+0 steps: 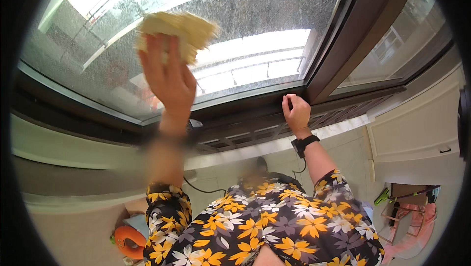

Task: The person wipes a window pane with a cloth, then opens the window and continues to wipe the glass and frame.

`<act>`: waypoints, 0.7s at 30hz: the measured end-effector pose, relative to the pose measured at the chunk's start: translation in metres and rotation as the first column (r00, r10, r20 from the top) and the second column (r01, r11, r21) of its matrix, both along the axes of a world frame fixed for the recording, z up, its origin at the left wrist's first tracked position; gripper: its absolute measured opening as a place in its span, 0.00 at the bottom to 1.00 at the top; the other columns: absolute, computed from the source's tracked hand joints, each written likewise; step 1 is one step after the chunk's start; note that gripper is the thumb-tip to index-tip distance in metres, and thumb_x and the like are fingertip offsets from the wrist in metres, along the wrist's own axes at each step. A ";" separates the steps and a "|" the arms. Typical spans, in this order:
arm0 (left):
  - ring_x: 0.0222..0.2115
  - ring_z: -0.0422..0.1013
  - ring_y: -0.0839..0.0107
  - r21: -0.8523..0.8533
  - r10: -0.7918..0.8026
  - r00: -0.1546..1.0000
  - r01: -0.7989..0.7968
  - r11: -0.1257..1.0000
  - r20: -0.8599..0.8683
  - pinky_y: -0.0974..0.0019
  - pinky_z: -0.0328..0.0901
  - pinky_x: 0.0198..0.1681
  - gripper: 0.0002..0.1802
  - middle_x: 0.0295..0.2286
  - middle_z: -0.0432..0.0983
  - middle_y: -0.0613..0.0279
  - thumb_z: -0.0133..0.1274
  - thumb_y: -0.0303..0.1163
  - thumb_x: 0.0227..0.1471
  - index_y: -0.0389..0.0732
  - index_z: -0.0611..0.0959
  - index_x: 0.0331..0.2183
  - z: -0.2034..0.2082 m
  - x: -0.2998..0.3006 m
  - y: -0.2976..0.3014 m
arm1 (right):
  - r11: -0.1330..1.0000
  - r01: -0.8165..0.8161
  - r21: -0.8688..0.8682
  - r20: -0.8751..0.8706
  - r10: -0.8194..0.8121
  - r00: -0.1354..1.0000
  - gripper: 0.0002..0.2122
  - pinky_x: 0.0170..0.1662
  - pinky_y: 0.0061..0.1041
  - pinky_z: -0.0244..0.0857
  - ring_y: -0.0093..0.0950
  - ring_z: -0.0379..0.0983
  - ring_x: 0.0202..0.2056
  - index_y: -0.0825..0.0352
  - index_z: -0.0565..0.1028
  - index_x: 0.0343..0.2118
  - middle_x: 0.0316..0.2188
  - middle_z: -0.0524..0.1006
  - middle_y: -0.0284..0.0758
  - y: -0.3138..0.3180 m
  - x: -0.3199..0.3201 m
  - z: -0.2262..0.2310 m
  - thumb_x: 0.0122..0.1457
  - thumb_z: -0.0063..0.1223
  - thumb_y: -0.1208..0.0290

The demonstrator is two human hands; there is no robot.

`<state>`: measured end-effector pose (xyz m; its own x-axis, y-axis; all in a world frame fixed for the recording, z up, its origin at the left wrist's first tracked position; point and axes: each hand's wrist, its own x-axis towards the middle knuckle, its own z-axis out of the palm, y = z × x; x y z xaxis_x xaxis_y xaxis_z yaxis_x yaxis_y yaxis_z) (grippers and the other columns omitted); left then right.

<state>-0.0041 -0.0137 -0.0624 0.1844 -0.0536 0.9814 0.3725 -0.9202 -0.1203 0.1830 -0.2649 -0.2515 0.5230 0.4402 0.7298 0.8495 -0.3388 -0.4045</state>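
Note:
My left hand (169, 77) is raised in front of the large window pane (255, 11), with its fingers pressing a pale yellow cloth (189, 28) to the glass. The cloth's right edge spreads loosely past my fingers and is smeared by motion. The glass looks wet or streaked. Lower and to the right, my right hand (297, 113) is closed, its fingers curled in, at the dark window frame (274, 100) near the pane's lower right corner. Nothing shows in it. Whether it rests on the frame I cannot tell.
A thick dark post (360, 35) parts the big pane from a smaller one at right. Cream cabinets (417, 123) stand at right, near a green-headed cleaning tool (381, 196) and a rack with pink cloth (414, 222). An orange ring-shaped thing (128, 241) lies at lower left. A cable (203, 190) hangs by my body.

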 end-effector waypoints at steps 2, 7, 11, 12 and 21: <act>0.60 0.62 0.45 -0.001 0.001 0.992 -0.001 1.000 0.129 0.45 0.59 0.60 0.22 0.57 0.65 0.43 0.44 0.31 0.61 0.36 0.76 0.55 0.026 -0.003 0.011 | 1.000 0.008 -0.010 0.015 -0.008 1.000 0.05 0.25 0.36 0.67 0.40 0.73 0.23 0.64 0.75 0.28 0.20 0.75 0.39 0.000 -0.003 -0.001 0.58 0.56 0.70; 0.54 0.65 0.46 0.183 -0.152 0.942 0.100 0.978 0.300 0.50 0.64 0.55 0.22 0.55 0.67 0.45 0.49 0.35 0.62 0.34 0.74 0.54 0.083 0.020 0.015 | 1.000 0.018 0.003 0.025 -0.018 1.000 0.05 0.26 0.36 0.67 0.41 0.74 0.23 0.64 0.76 0.28 0.20 0.75 0.39 -0.001 -0.004 0.004 0.58 0.56 0.70; 0.54 0.67 0.48 0.114 -0.194 0.948 0.170 0.979 0.252 0.47 0.63 0.53 0.22 0.53 0.69 0.48 0.50 0.30 0.56 0.42 0.77 0.53 0.067 0.065 -0.029 | 1.000 -0.012 0.010 0.033 0.012 0.999 0.04 0.25 0.35 0.67 0.40 0.73 0.22 0.63 0.77 0.29 0.20 0.75 0.39 0.005 -0.010 0.012 0.58 0.56 0.70; 0.54 0.67 0.49 0.076 -0.245 0.941 0.233 0.969 0.234 0.47 0.63 0.53 0.23 0.53 0.69 0.49 0.50 0.29 0.55 0.43 0.78 0.53 0.050 0.083 -0.041 | 1.000 -0.018 0.020 0.020 0.017 1.000 0.04 0.25 0.35 0.66 0.39 0.73 0.22 0.63 0.77 0.29 0.19 0.74 0.38 0.004 -0.008 0.010 0.58 0.56 0.69; 0.60 0.63 0.47 -0.105 -0.077 0.997 0.075 0.992 -0.019 0.41 0.52 0.63 0.23 0.56 0.70 0.54 0.48 0.24 0.53 0.45 0.81 0.51 -0.030 0.082 -0.063 | 0.985 -0.171 -0.026 -0.009 0.171 0.985 0.04 0.23 0.35 0.65 0.39 0.71 0.20 0.65 0.76 0.26 0.18 0.72 0.39 -0.012 0.004 0.005 0.56 0.59 0.73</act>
